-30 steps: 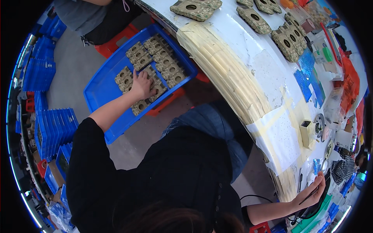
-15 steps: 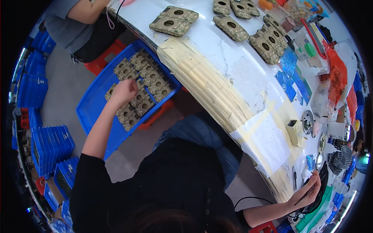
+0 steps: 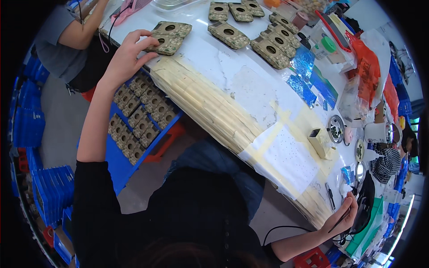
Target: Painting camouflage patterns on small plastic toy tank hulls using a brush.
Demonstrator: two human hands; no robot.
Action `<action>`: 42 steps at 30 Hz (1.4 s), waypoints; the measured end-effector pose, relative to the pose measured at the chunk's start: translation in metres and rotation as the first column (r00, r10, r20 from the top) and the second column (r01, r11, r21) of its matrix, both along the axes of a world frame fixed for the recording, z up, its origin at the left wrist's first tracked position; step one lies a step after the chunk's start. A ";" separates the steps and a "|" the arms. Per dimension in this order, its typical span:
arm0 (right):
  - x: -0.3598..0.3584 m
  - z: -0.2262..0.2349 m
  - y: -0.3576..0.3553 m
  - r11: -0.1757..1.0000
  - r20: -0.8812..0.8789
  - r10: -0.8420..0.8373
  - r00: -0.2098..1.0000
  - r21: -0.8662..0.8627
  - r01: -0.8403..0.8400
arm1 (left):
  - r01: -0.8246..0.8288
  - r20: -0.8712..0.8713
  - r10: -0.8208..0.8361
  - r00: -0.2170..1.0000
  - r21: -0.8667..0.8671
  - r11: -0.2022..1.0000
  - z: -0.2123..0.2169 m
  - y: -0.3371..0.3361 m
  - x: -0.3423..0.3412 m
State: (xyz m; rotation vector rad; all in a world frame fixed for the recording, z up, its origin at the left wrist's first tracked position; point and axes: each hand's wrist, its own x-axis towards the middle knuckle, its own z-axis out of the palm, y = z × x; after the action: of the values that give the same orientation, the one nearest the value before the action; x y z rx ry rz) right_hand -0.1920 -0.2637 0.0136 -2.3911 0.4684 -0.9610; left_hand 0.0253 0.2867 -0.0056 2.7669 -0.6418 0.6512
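While a thin, dark, rod-shaped tool (image 3: 334, 226) is held in the closed grip of the right hand (image 3: 343, 215), the left hand (image 3: 127, 58) is extended to the far left part of a white-topped, tape-edged table (image 3: 210, 73), where its fingers are set at the end of a camouflage-patterned, hull-shaped piece (image 3: 172, 47) with a round hole. The left grip is curved, with thumb and fingers parted; whether it is closed on the piece cannot be told. This piece is laid flat on the table, side by side with a matching camouflage piece (image 3: 180, 29). Farther right, a single camouflage piece (image 3: 236, 39), a cluster of three and a row of about four are seen on the same surface. Beside the left forearm, rows of similar camouflage pieces (image 3: 142, 123) are arranged in a blue plastic tray (image 3: 117, 169), partly hidden by the arm and the table edge. The work may be judged partway through: a large batch is already set in order in the tray, while about ten pieces are left on the table. Whether any piece is finished cannot be determined.
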 end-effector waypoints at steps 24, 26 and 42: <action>0.073 0.024 0.033 0.958 0.189 0.278 0.942 -0.126 -0.258 | -0.214 -0.077 -0.972 0.223 -0.976 0.028 0.045 -0.299 0.040; 0.084 0.021 0.033 0.946 0.205 0.318 0.926 -0.130 -0.296 | -0.221 -0.099 -0.975 0.200 -0.974 0.054 0.035 -0.305 0.043; 0.105 0.007 0.039 0.852 -0.070 0.379 0.923 -0.364 -0.377 | -0.593 0.034 -0.974 0.224 -0.788 -0.164 0.017 -0.303 0.021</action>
State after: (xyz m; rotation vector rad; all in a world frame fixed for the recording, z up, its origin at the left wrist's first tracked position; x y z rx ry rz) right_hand -0.0866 -0.2245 0.0210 -2.6700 -0.2134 -0.9318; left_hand 0.0463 -0.0165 0.0112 0.6131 -0.2539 -0.6763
